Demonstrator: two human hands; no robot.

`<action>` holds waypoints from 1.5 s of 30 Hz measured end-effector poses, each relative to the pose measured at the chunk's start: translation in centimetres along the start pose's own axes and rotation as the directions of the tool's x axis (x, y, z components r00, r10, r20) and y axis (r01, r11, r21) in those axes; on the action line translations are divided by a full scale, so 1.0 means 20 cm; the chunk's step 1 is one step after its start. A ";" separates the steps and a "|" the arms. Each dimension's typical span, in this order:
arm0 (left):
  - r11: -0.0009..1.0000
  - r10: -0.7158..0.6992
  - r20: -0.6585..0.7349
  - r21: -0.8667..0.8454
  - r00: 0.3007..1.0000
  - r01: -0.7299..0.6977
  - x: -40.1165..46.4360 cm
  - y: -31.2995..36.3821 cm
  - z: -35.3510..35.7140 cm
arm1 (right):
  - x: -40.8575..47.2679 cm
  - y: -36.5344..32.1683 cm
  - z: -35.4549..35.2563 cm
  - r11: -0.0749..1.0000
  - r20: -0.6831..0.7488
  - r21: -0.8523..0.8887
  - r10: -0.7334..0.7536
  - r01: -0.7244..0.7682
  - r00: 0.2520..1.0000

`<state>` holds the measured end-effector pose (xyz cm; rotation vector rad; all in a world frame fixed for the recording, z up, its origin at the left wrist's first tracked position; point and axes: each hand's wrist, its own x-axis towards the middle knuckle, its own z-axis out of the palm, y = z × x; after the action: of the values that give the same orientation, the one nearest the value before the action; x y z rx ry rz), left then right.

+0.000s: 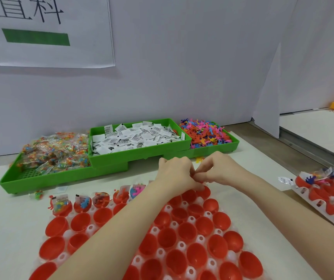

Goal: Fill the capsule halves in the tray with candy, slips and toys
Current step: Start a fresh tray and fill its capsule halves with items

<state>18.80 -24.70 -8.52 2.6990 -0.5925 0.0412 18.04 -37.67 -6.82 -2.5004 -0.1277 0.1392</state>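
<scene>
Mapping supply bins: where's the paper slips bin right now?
In the head view, the slips bin sits centre at the back against the wall, between the candy tray on its left and the toy tray on its right.

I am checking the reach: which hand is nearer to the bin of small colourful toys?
Right. The right hand is just in front of the toy bin, slightly right of centre. The left hand is further left, below the paper slips.
</scene>
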 end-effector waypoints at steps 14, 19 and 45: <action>1.000 -0.011 0.027 -0.014 1.000 0.011 -0.02 -0.02 -0.01 | -0.04 0.06 -0.03 0.987 -0.054 0.070 -0.141 0.145 0.989; 1.000 -0.008 0.025 -0.030 1.000 0.009 -0.01 -0.02 -0.01 | -0.04 0.06 -0.03 0.990 -0.074 0.123 -0.066 0.075 0.995; 0.669 -0.612 -0.271 0.324 0.743 0.670 -0.63 -1.35 -0.45 | 0.55 0.15 -0.09 0.923 -0.244 -0.338 0.101 -0.182 0.965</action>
<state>18.79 6.32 -11.05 3.1055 0.5105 0.1807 29.30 -39.83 -7.99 -2.8694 0.1361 -0.1174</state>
